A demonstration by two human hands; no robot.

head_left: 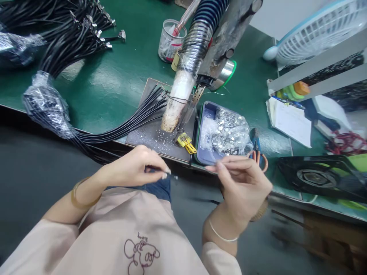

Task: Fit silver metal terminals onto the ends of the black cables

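Black cables (69,42) lie in a big bunch at the far left of the green tabletop (97,84), with small metal ends on them. Shiny clear wrap (48,103) goes around a bunch of cables near the edge. From the wrap, thin cables curve to the right, and their tips rest on a dark board (143,133).

The left hand (149,166) is in front of the board, below the edge of the tabletop. Its thumb and finger are closed on a thin dark piece (171,175), which sticks out to the right. A gold band is on that wrist.

Behind the board stands a clear cup (172,40). A white nozzle (177,97) on a ribbed hose (208,19) hangs over the board. White crumbs and a yellow cutter (187,143) are on it.

Next is a blue bin (210,156) with a clear bag of little shiny bits. The right hand (241,181) is in front of it, thumb and finger bent toward each other. It is blurry, so one cannot tell if it holds anything.

Pliers (256,143), papers (291,122) and a fan (321,34) are farther right.
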